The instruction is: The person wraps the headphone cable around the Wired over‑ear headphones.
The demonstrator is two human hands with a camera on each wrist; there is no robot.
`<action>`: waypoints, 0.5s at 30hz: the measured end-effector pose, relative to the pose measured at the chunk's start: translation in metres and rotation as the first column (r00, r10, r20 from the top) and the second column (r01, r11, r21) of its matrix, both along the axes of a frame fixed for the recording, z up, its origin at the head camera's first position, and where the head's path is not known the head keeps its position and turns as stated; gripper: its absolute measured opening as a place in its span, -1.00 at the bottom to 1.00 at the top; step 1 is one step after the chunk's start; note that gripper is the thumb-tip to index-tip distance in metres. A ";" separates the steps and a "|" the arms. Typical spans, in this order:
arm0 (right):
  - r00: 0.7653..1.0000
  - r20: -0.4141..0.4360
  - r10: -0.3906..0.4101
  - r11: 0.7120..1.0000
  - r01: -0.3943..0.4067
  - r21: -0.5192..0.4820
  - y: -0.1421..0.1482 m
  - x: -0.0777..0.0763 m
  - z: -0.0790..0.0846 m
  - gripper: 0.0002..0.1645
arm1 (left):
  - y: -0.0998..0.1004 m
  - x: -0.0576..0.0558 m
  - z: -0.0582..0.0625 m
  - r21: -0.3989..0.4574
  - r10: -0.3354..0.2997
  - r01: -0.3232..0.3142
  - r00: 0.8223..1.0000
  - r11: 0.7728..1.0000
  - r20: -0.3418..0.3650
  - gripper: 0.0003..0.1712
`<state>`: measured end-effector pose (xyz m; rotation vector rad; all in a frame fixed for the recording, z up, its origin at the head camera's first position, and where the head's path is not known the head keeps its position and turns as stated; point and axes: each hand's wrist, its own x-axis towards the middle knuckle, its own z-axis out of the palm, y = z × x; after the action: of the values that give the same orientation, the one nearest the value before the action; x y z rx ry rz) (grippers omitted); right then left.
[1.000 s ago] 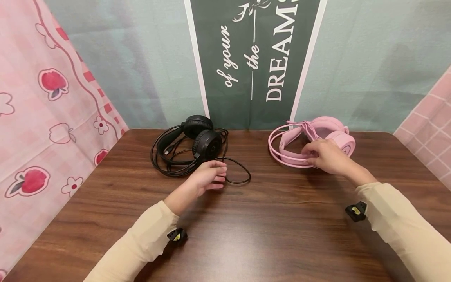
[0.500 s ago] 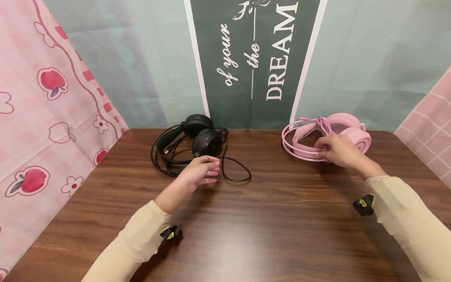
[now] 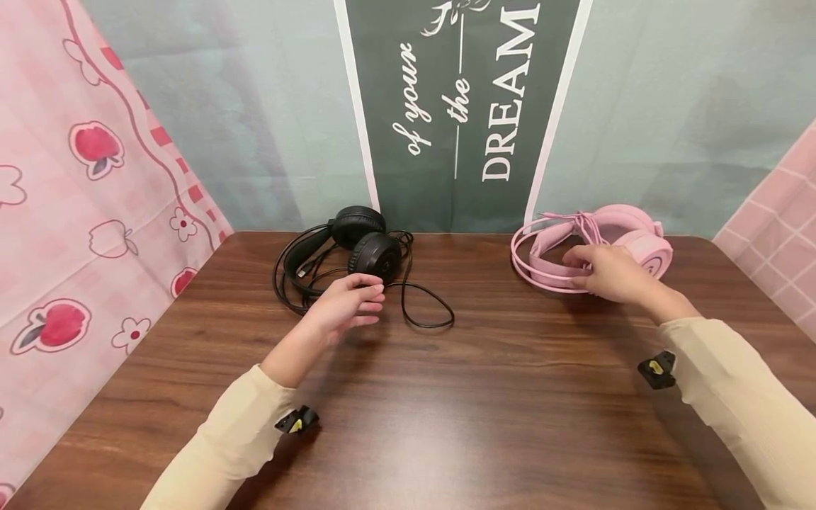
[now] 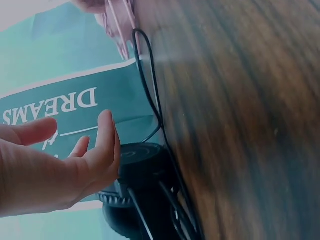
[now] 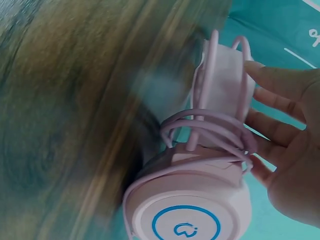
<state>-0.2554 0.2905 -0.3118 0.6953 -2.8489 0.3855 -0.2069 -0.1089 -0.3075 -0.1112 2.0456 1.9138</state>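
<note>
Black headphones (image 3: 376, 256) lie at the back left of the table, their cable looping out to the right. My left hand (image 3: 347, 306) hovers in front of them, fingers loosely bent with nothing between them. In the left wrist view, that hand (image 4: 75, 170) overlaps a black ear cup (image 4: 145, 155). Pink headphones (image 3: 644, 251) are at the back right, a pink cord wound about the headband. My right hand (image 3: 612, 273) holds the near side of that headband. The right wrist view has its thumb at the headband (image 5: 225, 80), with fingertips partly hidden behind it.
The brown wooden table (image 3: 446, 397) ends at a green cloth backdrop (image 3: 255, 120) with white lettering. A pink patterned cloth (image 3: 83, 234) hangs along the left, and a pink tiled surface (image 3: 784, 241) is on the right.
The pink headphones have shifted right and slightly back with my right hand, staying nearly still over the last half second. My left hand has drawn left, away from the black cable loop.
</note>
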 end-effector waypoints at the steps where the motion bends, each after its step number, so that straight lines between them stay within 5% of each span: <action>1: 1.000 -0.001 0.005 1.000 -0.005 -0.012 -0.001 0.001 0.001 -0.73 | -0.002 0.000 0.001 0.000 0.001 -0.001 1.000 1.000 -0.004 -0.57; 10: 0.995 -0.096 -0.009 0.983 -0.009 -0.185 -0.009 0.010 0.008 -0.74 | -0.023 -0.004 0.018 -0.022 0.047 -0.049 0.996 0.999 -0.074 -0.56; 15: 0.996 -0.094 -0.004 0.976 -0.016 -0.216 -0.018 0.014 0.007 -0.80 | -0.040 -0.006 0.027 -0.105 0.074 -0.089 0.988 0.990 -0.139 -0.53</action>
<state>-0.2410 0.2728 -0.3047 0.6607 -2.6640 0.6350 -0.2130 -0.1484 -0.2802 -0.0960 2.2703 1.9016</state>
